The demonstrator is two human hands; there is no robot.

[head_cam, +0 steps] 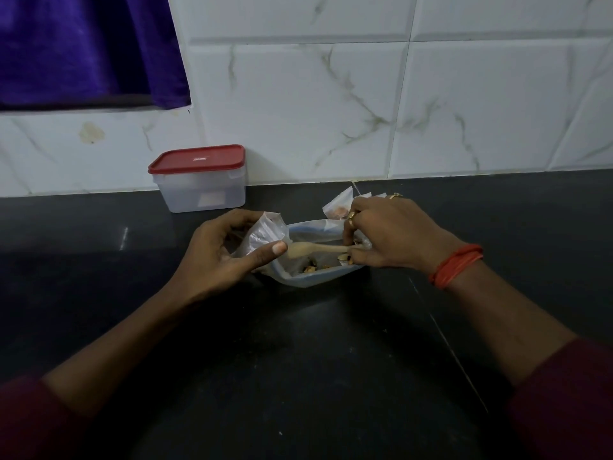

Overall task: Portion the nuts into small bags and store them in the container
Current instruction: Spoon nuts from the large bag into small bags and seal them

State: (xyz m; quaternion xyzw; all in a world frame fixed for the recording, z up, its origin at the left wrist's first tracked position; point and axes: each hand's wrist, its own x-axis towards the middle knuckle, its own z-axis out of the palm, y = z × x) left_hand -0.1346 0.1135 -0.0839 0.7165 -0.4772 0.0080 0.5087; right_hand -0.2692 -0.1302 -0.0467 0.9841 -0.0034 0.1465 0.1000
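On the dark counter [298, 360], against the tiled wall [464, 94], you work at portioning. A container [202, 190], red lid on, stands at the wall, well apart from your hands. Nearer you, a big bag [308, 277] lies open between them. Your left hand [219, 257] curls round a small bag [268, 232]. Your right hand [394, 234] pinches the handle of a spoon [311, 250], whose bowl sits at the small bag's mouth. A few nuts [310, 268] lie inside the big bag.
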